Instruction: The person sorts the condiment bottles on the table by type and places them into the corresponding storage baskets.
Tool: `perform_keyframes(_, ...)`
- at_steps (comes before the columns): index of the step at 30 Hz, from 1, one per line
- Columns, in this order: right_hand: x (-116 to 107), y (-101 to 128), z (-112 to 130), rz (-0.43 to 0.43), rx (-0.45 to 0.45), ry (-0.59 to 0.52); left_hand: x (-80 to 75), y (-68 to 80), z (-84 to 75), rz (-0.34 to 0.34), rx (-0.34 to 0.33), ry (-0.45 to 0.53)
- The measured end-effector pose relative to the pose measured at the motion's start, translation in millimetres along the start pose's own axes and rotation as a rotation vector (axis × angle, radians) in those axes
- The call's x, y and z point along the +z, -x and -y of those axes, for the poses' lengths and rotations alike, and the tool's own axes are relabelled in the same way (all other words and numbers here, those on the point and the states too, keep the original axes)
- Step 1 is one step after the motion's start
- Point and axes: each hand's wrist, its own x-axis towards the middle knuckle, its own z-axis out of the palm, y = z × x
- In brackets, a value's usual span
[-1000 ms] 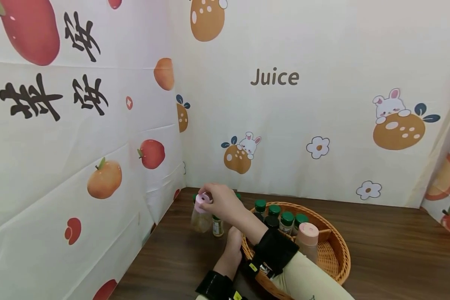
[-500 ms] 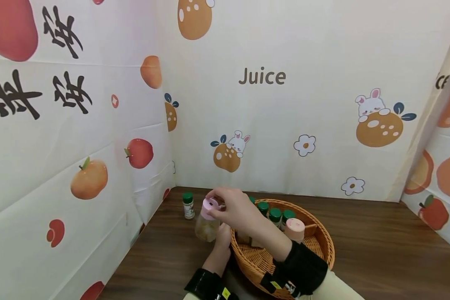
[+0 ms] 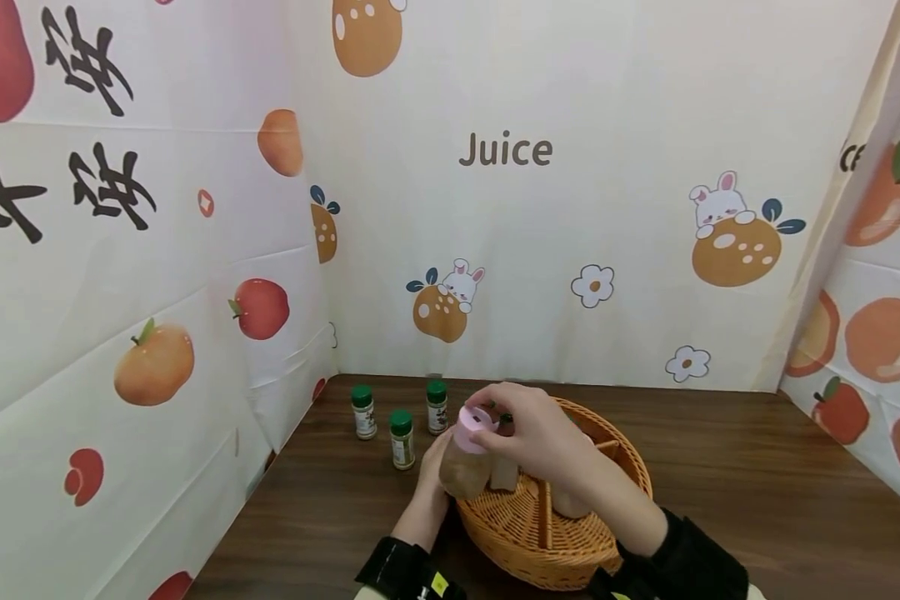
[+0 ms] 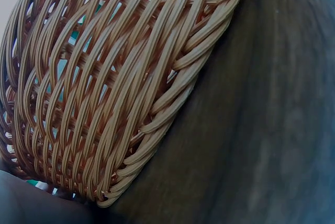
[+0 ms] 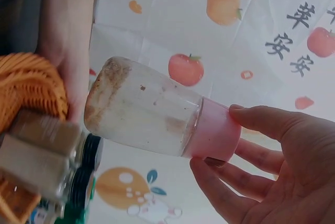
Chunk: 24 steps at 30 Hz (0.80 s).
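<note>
My right hand (image 3: pixel 540 433) pinches the pink cap of a clear seasoning jar (image 3: pixel 465 475) between thumb and fingers. Brown residue clings inside the jar's base, as the right wrist view shows of the jar (image 5: pixel 141 109). It overlaps the left rim of a round wicker basket (image 3: pixel 525 558). My left hand (image 3: pixel 424 483) lies against that side of the basket; its fingers are hidden behind the jar, so I cannot tell how they lie. The left wrist view is filled by the basket's woven wall (image 4: pixel 115 82), with part of the hand at the lower left.
Three small green-capped bottles (image 3: pixel 402 450) stand on the dark wood table (image 3: pixel 330 517) left of the basket. Inside the basket are dividers (image 3: pixel 545 517) and several bottles (image 5: pixel 36 156), partly hidden by my right hand. Printed cloth walls (image 3: pixel 607 208) border the table.
The right hand has carried the pink-capped jar rightward from among the green-capped bottles to the basket's left rim. The head view has turned right. The left hand stays beside the basket.
</note>
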Motion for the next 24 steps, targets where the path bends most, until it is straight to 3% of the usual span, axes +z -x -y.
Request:
perform_keyframes(1, -2.9, 3.5, -2.2, -0.001, 0.007, -0.003, 17.9, 22.1, -27.6, -0.09, -0.051, -0.11)
perform_keyframes(2, -5.7, 7.1, -4.2, -0.004, 0.014, -0.004, 32.1, 39.1, -50.4, -0.123, -0.091, -0.173)
perform_keyframes(6, -16.1, 22.2, -12.9, -0.022, 0.051, 0.004, 49.5, 56.7, -80.6, -0.127, -0.176, -0.223)
perform_keyframes(14, -31.1, 52.1, -30.3, -0.044, 0.122, -0.011, 37.1, 47.1, -64.0, -0.098, -0.159, -0.246)
perform_keyframes(24, -44.8, 79.0, -49.3, -0.076, 0.202, 0.064, 38.3, 45.7, -62.3, -0.098, -0.174, -0.245)
